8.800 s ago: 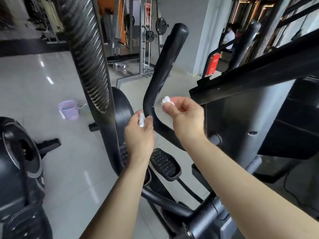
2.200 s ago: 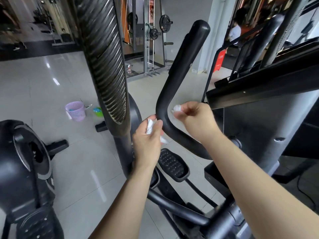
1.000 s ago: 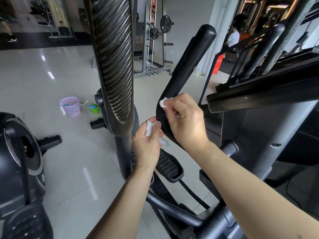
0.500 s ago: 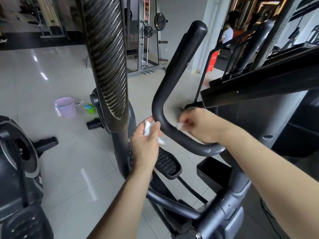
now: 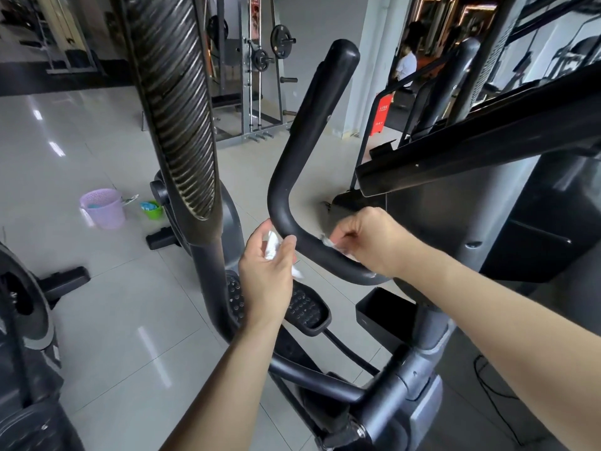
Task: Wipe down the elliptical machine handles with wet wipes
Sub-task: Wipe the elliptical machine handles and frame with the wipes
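At ctr frame, the R hand (image 5: 367,242) pinches a white wet wipe (image 5: 327,241) w/ curled fingers against the lower bend of the black curved handle (image 5: 292,177). The L hand (image 5: 265,275), just beside that bend on its left, clamps a second crumpled wipe (image 5: 270,248) btwn thumb & fingers. A ribbed handle (image 5: 175,109) rises at left. A purple basket (image 5: 103,208) & green cup (image 5: 151,209) sit on the tile floor (image 5: 97,141) behind.
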The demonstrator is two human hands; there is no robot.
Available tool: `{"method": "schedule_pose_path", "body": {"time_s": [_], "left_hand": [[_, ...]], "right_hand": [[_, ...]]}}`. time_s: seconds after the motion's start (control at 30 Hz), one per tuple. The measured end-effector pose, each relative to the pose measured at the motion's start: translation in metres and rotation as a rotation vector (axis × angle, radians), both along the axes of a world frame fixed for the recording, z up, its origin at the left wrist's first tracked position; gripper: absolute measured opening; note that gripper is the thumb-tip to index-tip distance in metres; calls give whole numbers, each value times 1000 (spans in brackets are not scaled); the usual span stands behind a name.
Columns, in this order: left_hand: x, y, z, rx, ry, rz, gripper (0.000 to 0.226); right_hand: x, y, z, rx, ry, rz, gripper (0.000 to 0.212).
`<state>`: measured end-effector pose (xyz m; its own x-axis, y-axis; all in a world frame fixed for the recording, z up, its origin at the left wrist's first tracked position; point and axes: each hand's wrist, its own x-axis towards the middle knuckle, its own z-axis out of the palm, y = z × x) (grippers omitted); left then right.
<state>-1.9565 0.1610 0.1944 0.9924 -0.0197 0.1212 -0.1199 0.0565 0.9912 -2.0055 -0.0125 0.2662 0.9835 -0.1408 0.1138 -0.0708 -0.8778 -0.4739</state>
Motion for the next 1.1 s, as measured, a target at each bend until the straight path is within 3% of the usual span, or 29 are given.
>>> {"method": "schedule_pose_path", "body": {"time_s": [0.07, 0.13, 0.2, 0.3, 0.4, 0.57, 0.63, 0.73, 0.8, 0.87, 1.03, 1.1], "left_hand": [[-2, 0, 0, 33, -1, 18, 47], [-10, -1, 2, 68, -16, 37, 50], [-20, -3, 1, 85, -73, 15, 45], [-28, -10, -2, 178, -195, -119, 25], [-31, -15, 1, 270, -232, -214, 21], [-31, -15, 3, 296, -193, -246, 25], [-30, -15, 4, 299, -172, -277, 23], [-30, -15, 6, 293, -147, -296, 21], [-31, -15, 6, 285, -146, -291, 19], [-31, -14, 7, 301, -156, -297, 20], [-30, -14, 7, 342, -171, -330, 20], [-31, -15, 7, 361, -170, -337, 19]], "right_hand": [[-12, -12, 14, -107, 133, 41, 39], [-18, -18, 22, -202, 203, 54, 30], [-14, -11, 20, -209, 99, 13, 24], [-6, 7, 2, -59, -116, -27, 22], [-21, 5, -14, -50, -109, -48, 21], [-54, -14, 6, -460, 144, -16, 25], [-52, -13, 16, -553, 132, -65, 28], [-43, -4, 8, -313, -71, -145, 44], [-42, 3, -7, -108, -98, -103, 43], [-46, -1, -16, -84, -79, -91, 40], [-56, -22, 9, -587, 114, 17, 43], [-56, -24, 13, -667, 46, -29, 45]]}}
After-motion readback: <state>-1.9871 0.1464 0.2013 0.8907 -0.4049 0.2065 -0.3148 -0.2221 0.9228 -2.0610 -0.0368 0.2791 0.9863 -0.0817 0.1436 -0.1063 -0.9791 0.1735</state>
